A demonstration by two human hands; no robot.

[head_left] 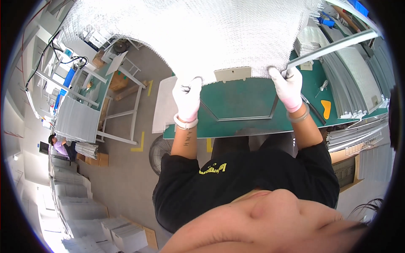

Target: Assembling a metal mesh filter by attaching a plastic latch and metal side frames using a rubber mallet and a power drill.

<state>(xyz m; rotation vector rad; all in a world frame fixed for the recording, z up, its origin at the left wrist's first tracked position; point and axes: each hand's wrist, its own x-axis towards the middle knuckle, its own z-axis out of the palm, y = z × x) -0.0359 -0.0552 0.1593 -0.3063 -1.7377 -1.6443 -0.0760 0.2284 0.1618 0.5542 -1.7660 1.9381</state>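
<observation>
A large sheet of silvery-white wire mesh [219, 38] is raised in front of me and fills the top of the view. My left hand [187, 98], in a white glove, pinches its near edge on the left. My right hand [288, 87], also gloved, grips the same edge on the right. Below the sheet, a thin rectangular metal frame [244, 119] lies on the green tabletop [190, 127]. A beige plate with small tabs [233, 74] shows at the mesh's lower edge. Beside my right fingers ends a grey metal bar [333, 49]; whether I touch it, I cannot tell.
Right of my right hand lie a yellow-orange scraper-like piece [325, 109], a black-handled tool [315, 110] and a small screwdriver [322, 86]. Stacked metal strips [348, 80] line the right side. A floor fan [158, 154] stands left. Farther left, a person [63, 146] is near another workbench [122, 105].
</observation>
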